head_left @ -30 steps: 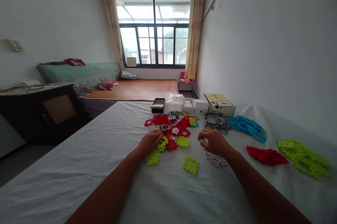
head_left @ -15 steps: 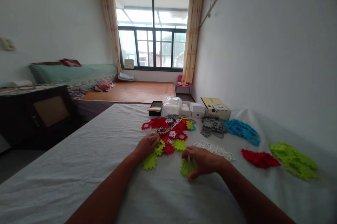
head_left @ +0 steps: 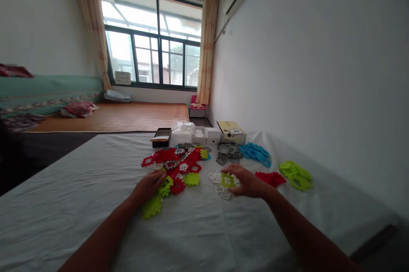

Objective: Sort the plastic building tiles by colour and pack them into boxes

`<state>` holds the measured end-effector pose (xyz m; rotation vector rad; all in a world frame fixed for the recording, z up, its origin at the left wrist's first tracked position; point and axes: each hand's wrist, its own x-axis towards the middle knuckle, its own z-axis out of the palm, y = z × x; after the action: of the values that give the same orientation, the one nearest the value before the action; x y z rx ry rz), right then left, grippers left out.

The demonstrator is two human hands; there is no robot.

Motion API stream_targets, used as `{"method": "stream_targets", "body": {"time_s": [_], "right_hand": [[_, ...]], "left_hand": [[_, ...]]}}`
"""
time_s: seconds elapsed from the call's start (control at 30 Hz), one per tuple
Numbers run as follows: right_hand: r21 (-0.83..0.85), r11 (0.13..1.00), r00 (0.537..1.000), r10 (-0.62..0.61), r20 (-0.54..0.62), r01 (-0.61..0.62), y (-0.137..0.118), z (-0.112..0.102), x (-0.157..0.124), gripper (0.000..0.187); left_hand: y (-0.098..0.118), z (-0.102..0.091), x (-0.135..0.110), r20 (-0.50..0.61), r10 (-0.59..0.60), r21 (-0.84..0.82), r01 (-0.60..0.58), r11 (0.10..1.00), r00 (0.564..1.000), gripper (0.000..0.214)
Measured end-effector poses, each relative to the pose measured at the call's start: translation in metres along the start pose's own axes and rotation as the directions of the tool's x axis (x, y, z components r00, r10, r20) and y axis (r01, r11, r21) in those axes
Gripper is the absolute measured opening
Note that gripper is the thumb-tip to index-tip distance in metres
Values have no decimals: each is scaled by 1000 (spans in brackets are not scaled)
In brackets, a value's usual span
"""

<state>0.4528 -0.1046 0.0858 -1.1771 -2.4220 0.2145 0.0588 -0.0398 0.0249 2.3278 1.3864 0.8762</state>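
Note:
My right hand (head_left: 245, 181) pinches a flat lime-green square piece (head_left: 227, 180) with toothed edges, held above a group of white lattice pieces (head_left: 218, 188). On the left, my left hand (head_left: 148, 186) rests at the near edge of a mixed pile, fingers together and curled, their tips partly hidden. Beside those fingertips lies a lime-green toothed piece (head_left: 166, 187), and another lime-green piece (head_left: 152, 207) sits nearer me. Red pieces (head_left: 189, 162) make up most of the pile, with grey and white ones among them. One more lime-green gear-like piece (head_left: 192, 179) lies at its right edge.
Sorted heaps lie to the right: grey (head_left: 228, 151), blue (head_left: 255, 153), red (head_left: 271, 178) and lime-green (head_left: 295, 175). Behind stand a black box (head_left: 161, 137), a clear plastic container (head_left: 182, 133), a white box (head_left: 212, 135) and a yellow box (head_left: 231, 132). A grey cloth (head_left: 179, 238) covers the table.
My right hand has lifted the lime-green square piece off the cloth and carried it over the white pieces. My left hand stays by the pile. The camera view has turned right.

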Motion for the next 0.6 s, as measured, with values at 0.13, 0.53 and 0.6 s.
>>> {"method": "stream_targets", "body": {"time_s": [0.13, 0.53, 0.6], "right_hand": [[-75, 836, 743, 438, -507, -544, 97, -44, -80, 45], [244, 710, 481, 650, -589, -661, 134, -42, -152, 42], [363, 782, 666, 622, -412, -506, 101, -17, -140, 41]], "left_hand": [[-4, 1, 1, -18, -24, 15, 24, 1000, 1000, 46], [-7, -4, 4, -16, -79, -1, 79, 997, 997, 44], [-6, -2, 3, -12, -85, 9, 86, 996, 996, 47]]}}
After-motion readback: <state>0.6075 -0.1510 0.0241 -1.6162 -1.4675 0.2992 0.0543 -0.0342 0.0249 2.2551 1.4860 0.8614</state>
